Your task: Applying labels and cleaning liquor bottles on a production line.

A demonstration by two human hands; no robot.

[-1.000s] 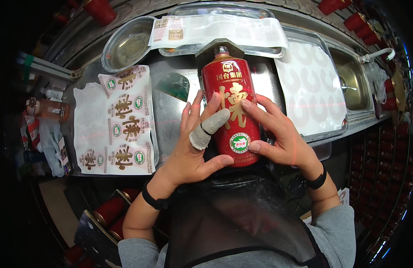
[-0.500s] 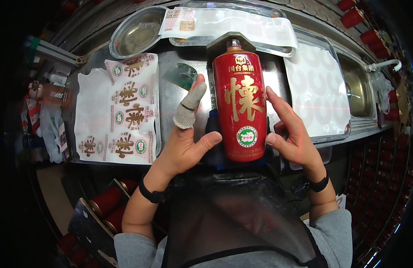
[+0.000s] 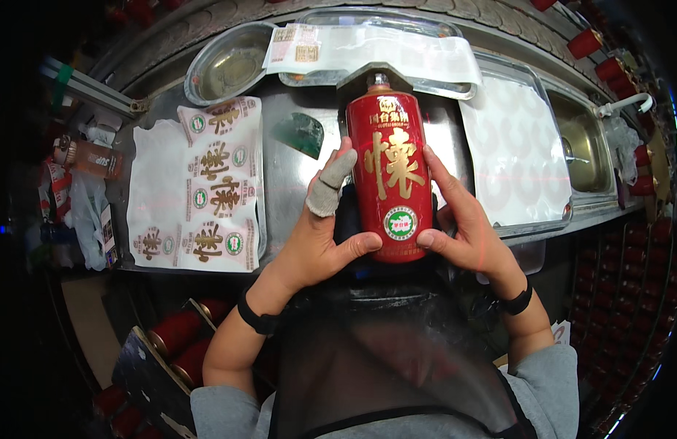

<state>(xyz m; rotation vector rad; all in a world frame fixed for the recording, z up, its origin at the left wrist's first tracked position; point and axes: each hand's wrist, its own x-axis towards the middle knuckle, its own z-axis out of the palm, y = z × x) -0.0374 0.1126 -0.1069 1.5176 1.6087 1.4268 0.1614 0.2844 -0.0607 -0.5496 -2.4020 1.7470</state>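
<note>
A red cylindrical bottle (image 3: 393,175) with gold characters and a round green-and-white seal lies lengthwise over the metal worktop (image 3: 287,179), neck pointing away from me. My left hand (image 3: 320,234) cups its left side and base, the forefinger wearing a grey fabric finger cot. My right hand (image 3: 463,227) presses along the bottle's right side, thumb at the base. Both wrists carry black bands.
A stack of white labels with gold characters (image 3: 207,190) lies on the left. A round metal bowl (image 3: 229,66) and a tray of white sheets (image 3: 514,146) sit behind. A sink (image 3: 587,146) is at right. Red bottles (image 3: 177,333) stand below left.
The bottle has shifted slightly right and farther from me. My left fingers moved off its front to its left edge, and my right fingers slid to its right side.
</note>
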